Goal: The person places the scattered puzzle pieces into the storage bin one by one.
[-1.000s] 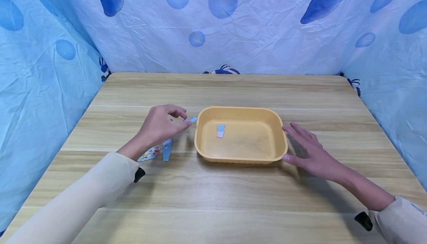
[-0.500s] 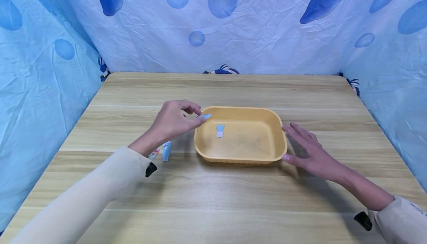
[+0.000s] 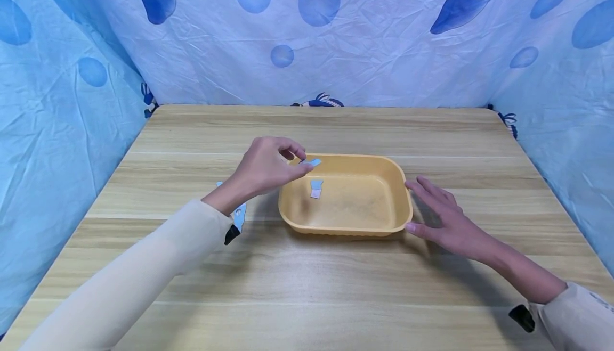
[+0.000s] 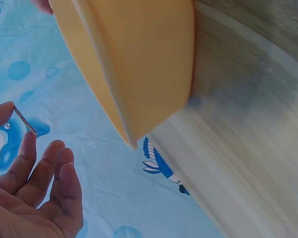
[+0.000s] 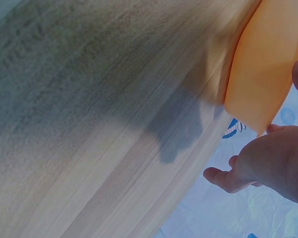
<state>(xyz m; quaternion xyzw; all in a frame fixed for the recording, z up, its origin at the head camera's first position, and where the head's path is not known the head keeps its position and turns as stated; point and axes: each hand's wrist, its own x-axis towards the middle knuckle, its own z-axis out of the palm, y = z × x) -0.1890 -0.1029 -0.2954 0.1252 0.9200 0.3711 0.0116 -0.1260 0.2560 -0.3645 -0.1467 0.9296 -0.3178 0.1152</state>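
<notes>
In the head view, the left hand (image 3: 271, 167) pinches a small flat blue piece (image 3: 314, 162) between thumb and index finger, over the left part of a yellow tray (image 3: 345, 231). The left wrist view shows the pinched piece (image 4: 24, 120) edge-on, a thin strip between two fingertips of the left hand (image 4: 39, 193). Inside the tray lies a blue and white piece (image 3: 316, 189). The right hand (image 3: 453, 226) touches the tray's right side with extended fingers; in the right wrist view that hand (image 5: 273, 161) is beside the tray wall (image 5: 263, 64).
Left of the tray, a blue piece (image 3: 239, 215) lies on the wooden table (image 3: 336, 287), partly hidden by the left sleeve (image 3: 144, 271). Another bit of blue (image 3: 219, 184) shows behind the left wrist. A blue patterned cloth (image 3: 374, 47) hangs behind the table.
The left hand has moved right with its pinched piece, from beside the tray's left rim to over the tray. Its forearm now covers the multicoloured piece. The right hand has stayed in place.
</notes>
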